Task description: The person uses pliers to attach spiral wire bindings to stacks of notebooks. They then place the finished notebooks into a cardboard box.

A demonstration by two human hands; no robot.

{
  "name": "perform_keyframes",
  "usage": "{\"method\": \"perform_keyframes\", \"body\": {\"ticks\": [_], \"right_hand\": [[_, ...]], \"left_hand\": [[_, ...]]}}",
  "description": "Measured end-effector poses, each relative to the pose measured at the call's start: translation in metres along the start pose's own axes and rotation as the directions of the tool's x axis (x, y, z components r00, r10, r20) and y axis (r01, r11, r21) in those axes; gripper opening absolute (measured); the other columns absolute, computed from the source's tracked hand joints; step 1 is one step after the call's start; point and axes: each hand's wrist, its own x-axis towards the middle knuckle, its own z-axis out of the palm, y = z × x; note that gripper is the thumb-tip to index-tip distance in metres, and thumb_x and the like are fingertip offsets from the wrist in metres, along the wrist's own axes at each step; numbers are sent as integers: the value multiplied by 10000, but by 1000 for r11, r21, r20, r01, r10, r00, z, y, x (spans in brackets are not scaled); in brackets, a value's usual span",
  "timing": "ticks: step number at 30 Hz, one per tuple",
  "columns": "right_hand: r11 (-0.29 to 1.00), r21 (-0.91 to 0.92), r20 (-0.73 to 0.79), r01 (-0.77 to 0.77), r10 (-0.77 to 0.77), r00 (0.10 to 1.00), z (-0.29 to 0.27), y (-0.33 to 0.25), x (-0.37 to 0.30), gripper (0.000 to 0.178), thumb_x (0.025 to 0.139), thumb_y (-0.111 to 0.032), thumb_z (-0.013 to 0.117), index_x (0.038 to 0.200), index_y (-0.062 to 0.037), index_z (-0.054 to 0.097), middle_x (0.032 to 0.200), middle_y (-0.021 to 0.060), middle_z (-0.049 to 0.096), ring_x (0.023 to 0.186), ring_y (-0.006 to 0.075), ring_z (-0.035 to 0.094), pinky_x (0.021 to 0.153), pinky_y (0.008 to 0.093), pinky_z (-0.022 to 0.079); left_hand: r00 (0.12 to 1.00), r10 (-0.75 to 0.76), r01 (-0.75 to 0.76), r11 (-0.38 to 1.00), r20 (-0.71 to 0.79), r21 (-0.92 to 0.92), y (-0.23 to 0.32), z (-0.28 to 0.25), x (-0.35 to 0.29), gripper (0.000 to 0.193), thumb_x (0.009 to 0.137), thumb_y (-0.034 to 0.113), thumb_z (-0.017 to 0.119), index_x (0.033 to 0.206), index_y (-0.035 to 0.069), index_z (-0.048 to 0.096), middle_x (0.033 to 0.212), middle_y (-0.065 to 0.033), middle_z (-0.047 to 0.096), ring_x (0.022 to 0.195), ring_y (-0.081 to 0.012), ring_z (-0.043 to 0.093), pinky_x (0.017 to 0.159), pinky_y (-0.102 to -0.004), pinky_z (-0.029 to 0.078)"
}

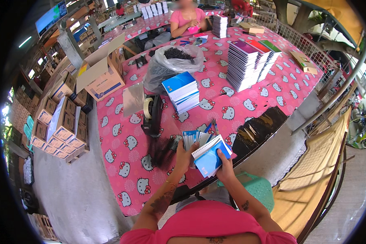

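Near the table's front edge, my right hand grips a small stack of blue-covered notebooks, its thumb on the top cover. A row of punched holes runs along the stack's white far edge. On the stack's left side, my left hand is closed around the edge, fingers partly hidden. Just beyond lie more blue notebooks, partly covered by my hands. A blue pen and a small pointed tool rest behind them. Black binding coils lie left of my left hand.
A black tape dispenser, a blue notebook stack and a plastic bag of black coils stand farther back. Tall notebook stacks are at right, an open carton at left. Across the table sits a co-worker. A green stool stands below.
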Motion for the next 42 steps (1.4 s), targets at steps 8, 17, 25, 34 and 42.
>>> {"method": "perform_keyframes", "body": {"ticks": [8,17,25,34,42], "right_hand": [[995,11,-15,-99,100,995,1,-13,8,484,858,-212,716,1251,-14,513,1195,129,607,1089,273,616,953,460,510],[987,27,11,-161,161,987,-3,-9,15,503,850,-228,728,1261,-35,511,1201,126,604,1109,281,607,976,479,496],[997,-22,-26,-73,72,997,-6,-29,14,476,826,-174,730,1249,-63,540,1162,90,617,1082,255,606,964,461,493],[-86,-715,635,693,334,697,49,-108,17,476,744,-137,760,1152,-80,522,1055,115,639,942,317,651,808,397,509],[-507,-262,829,821,318,461,19,-35,28,554,667,-248,783,1159,-160,544,1106,62,556,1078,268,562,906,437,431]], "left_hand": [[1000,-23,23,998,0,-60,-2,-8,21,433,867,206,713,1148,-46,501,1009,-115,622,879,-162,622,779,-293,508],[991,11,-22,996,133,82,4,-7,32,522,845,235,743,1208,-54,504,1061,-137,630,931,-178,622,812,-297,499],[999,-3,-11,965,54,263,4,-24,46,507,806,231,729,1179,-60,548,1005,-165,671,869,-226,663,776,-351,524],[848,-15,-481,398,530,781,49,-11,55,739,760,394,749,1296,-37,479,1119,-282,610,1031,-410,617,882,-450,484],[830,-17,-477,497,558,725,27,-17,53,843,801,616,658,1352,9,467,1185,-252,562,1056,-427,588,922,-446,469]]}}
